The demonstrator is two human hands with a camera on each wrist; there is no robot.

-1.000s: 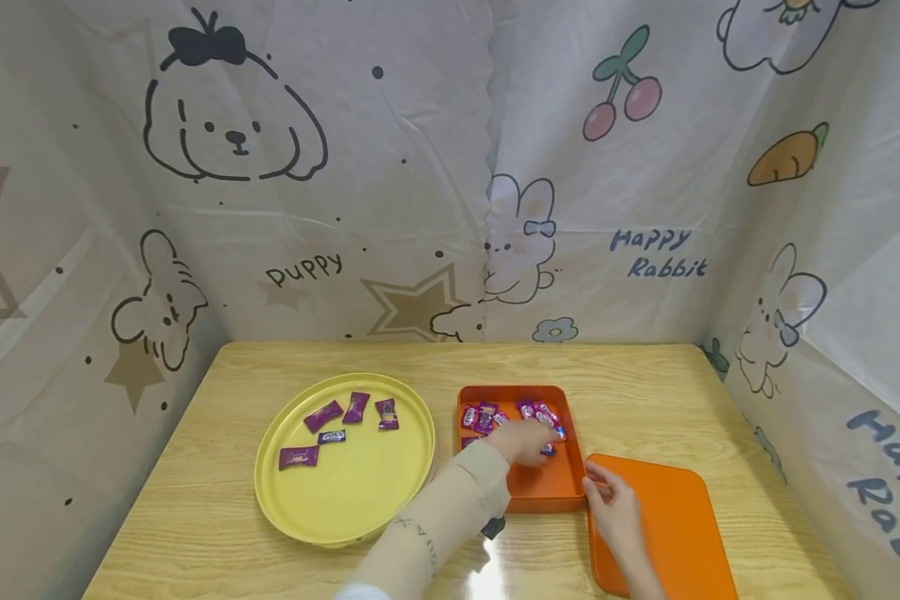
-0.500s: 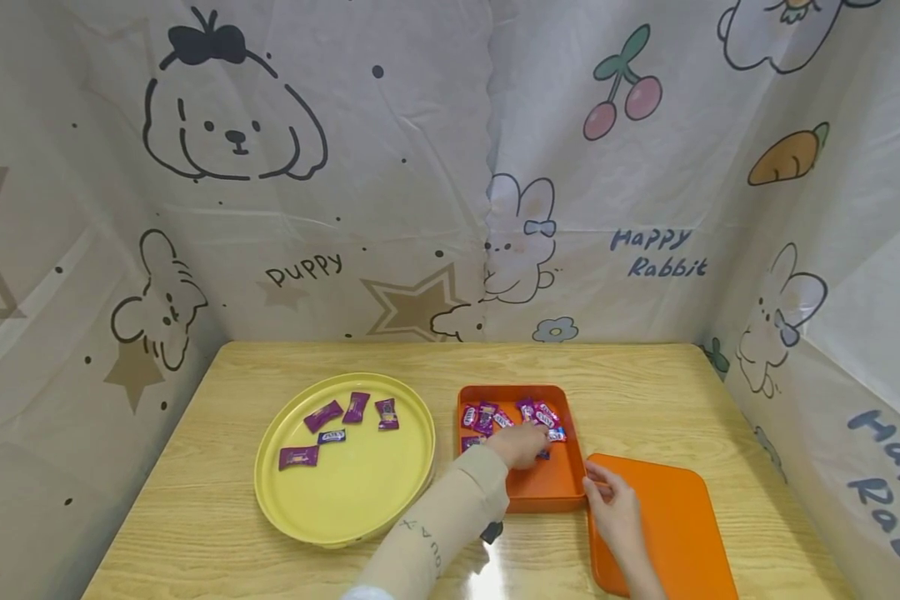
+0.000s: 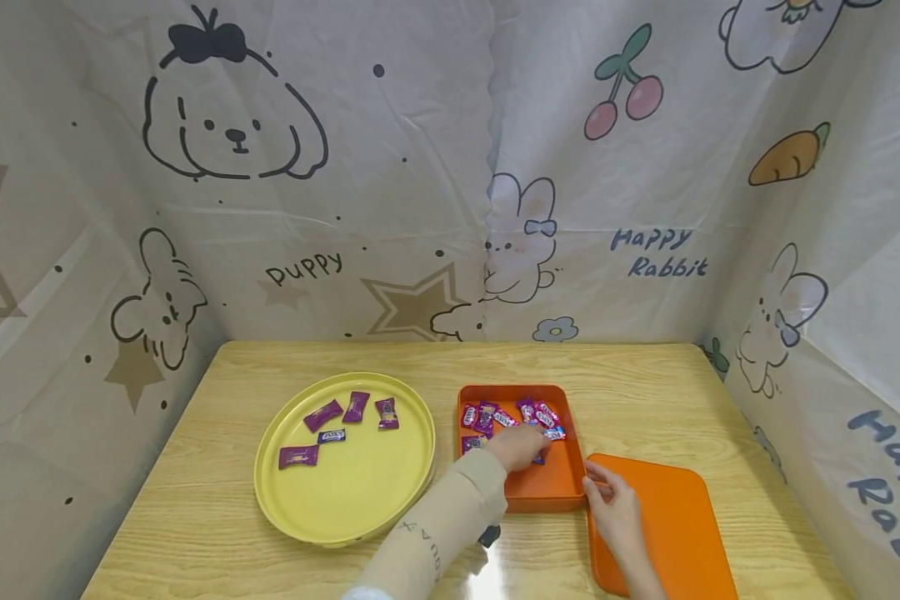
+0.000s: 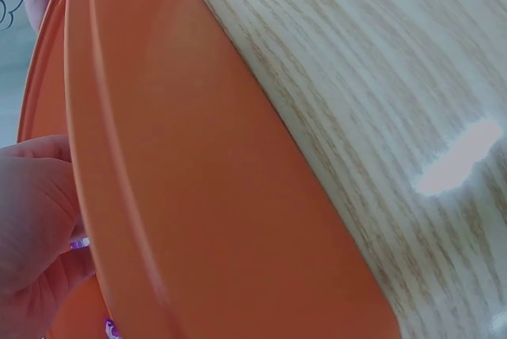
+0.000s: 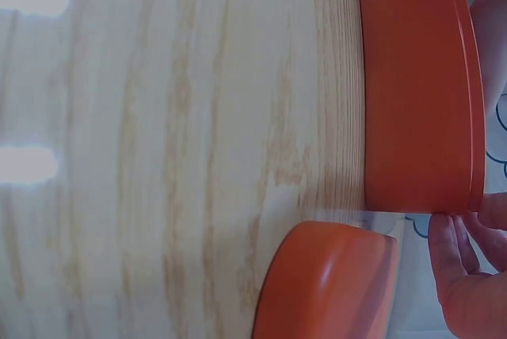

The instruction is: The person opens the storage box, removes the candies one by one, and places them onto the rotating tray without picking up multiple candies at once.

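Note:
My left hand point(image 3: 517, 447) reaches into the orange box point(image 3: 547, 504), its fingers curled low over small wrapped candies. A blue-wrapped candy point(image 3: 540, 457) shows beneath its fingers. Between thumb and fingers in the left wrist view, a bit of purple-and-white wrapper point(image 4: 79, 242) peeks out; the box wall hides the fingertips. Another light-blue candy point(image 3: 555, 433) lies just by the fingertips. My right hand point(image 3: 617, 510) rests with fairly straight fingers against the outside of the box's front right corner, also visible in the right wrist view. Several purple and pink candies point(image 3: 487, 417) lie along the box's far side.
A round yellow tray point(image 3: 345, 517) stands left of the box, bearing several purple candies point(image 3: 298, 456) and a dark blue one point(image 3: 332, 436). An orange lid point(image 3: 675, 533) lies right of the box, partly under the right forearm. A printed curtain point(image 3: 420, 167) surrounds the wooden table point(image 3: 195, 517).
My left hand has drawn back slightly left inside the box, its fingers more curled. The blue candy beneath it has shifted left and nearer. The right hand has stayed put.

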